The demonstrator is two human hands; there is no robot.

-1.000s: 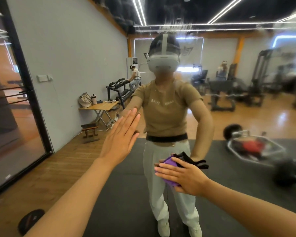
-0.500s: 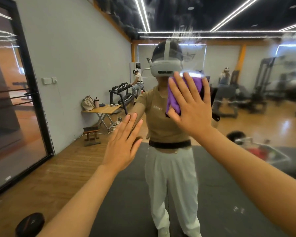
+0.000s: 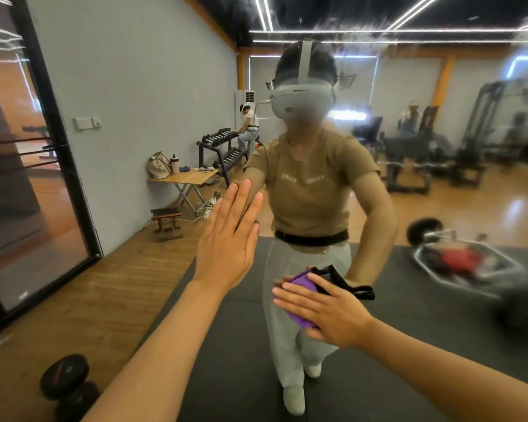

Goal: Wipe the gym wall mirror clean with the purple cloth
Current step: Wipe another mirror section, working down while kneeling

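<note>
The gym wall mirror (image 3: 439,208) fills the view and reflects me and the room behind. My right hand (image 3: 320,309) presses the purple cloth (image 3: 299,287) flat against the glass low and right of centre, fingers spread over it; only the cloth's edges show around the hand. My left hand (image 3: 229,239) rests flat on the mirror higher up to the left, fingers together, holding nothing. Smeary haze streaks the upper part of the glass.
A black-framed glass door (image 3: 37,178) stands at the left. A dark dumbbell (image 3: 66,383) lies on the wooden floor at the lower left. The reflection shows a folding table, a dumbbell rack, machines and a barbell on a black mat.
My right hand has swept the cloth down the glass from head height to waist height. The left hand has stayed flat in nearly the same place.
</note>
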